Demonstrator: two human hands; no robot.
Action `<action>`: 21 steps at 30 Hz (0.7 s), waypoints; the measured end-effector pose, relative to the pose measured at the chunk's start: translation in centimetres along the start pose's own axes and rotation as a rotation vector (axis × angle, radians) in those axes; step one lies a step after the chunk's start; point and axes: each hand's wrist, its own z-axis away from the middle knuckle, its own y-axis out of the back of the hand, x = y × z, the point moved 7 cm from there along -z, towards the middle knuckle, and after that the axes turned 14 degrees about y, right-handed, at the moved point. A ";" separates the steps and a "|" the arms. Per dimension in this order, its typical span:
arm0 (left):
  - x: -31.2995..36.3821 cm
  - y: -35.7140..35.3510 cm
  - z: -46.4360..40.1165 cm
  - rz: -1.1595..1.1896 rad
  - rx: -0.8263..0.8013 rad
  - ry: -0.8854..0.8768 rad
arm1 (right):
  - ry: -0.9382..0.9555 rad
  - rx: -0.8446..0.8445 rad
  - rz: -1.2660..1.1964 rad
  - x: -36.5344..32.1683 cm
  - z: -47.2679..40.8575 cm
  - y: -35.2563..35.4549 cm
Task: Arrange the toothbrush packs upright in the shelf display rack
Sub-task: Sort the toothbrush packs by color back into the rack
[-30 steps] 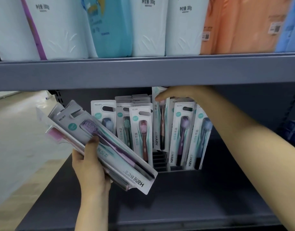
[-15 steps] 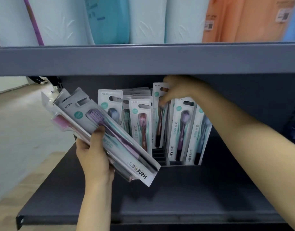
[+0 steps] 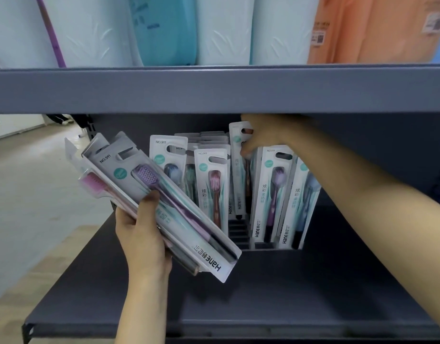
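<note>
Slotting a pack into the rack, spare packs fanned in my left.

My left hand (image 3: 142, 234) grips the spare packs (image 3: 149, 194), tilted, near-left of the rack (image 3: 238, 234). Right hand (image 3: 261, 135) pinches the top of one pack (image 3: 238, 170), which has dropped lower into the middle slot since a moment ago, nearly upright, so it's almost seated. Its foot is hidden behind front packs; the upper shelf (image 3: 214, 90) cuts off my right knuckles.

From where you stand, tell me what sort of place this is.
Most likely a shop aisle: a grey metal shelf, identical toothbrush packs in a display rack, and wrapped tissue rolls with barcode labels above.
</note>
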 end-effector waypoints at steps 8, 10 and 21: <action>-0.2 -0.3 -0.2 -0.011 -0.004 0.016 | 0.005 -0.030 -0.057 0.7 -0.4 -0.4; -0.4 -0.2 -0.3 -0.007 0.000 0.022 | 0.013 -0.027 -0.048 0.7 -0.7 -0.5; -0.6 0.2 -0.7 -0.009 -0.003 0.014 | 0.038 -0.096 0.082 -0.3 -0.7 -0.4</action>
